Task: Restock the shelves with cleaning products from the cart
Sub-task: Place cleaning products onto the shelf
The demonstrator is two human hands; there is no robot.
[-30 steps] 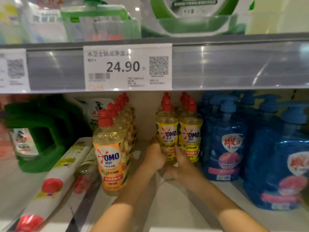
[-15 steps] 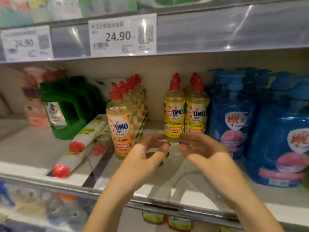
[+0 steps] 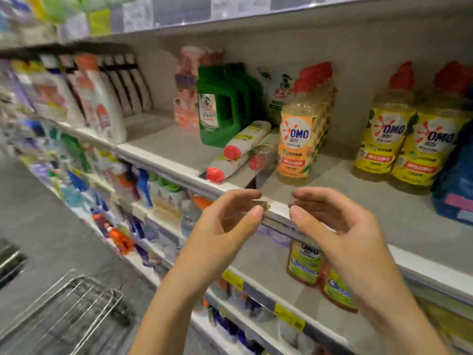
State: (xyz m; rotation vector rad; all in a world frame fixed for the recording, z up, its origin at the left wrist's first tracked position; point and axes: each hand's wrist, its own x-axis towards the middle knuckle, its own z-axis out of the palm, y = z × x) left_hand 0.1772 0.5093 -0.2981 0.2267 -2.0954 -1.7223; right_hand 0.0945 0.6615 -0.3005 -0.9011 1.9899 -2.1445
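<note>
Two yellow-label OMO bottles (image 3: pixel 407 139) with red caps stand side by side on the shelf (image 3: pixel 358 201) at the right. An orange-label OMO bottle (image 3: pixel 297 144) heads a row further left. My left hand (image 3: pixel 230 221) and my right hand (image 3: pixel 330 221) hover in front of the shelf's front edge, palms facing each other, fingers loosely curved, holding nothing. A wire cart (image 3: pixel 64 311) shows at the bottom left; its contents are out of view.
Two white tubes with red caps (image 3: pixel 238 152) lie on the shelf beside green jugs (image 3: pixel 220 108). Blue pump bottles (image 3: pixel 455 180) stand at the far right. White bottles (image 3: pixel 102 103) fill the shelf's left end. Lower shelves hold more OMO bottles (image 3: pixel 304 262) and mixed cleaners.
My hands let go of the yellow-label OMO bottles and drew back off the shelf. My view swung left and down, bringing the aisle floor and cart into sight.
</note>
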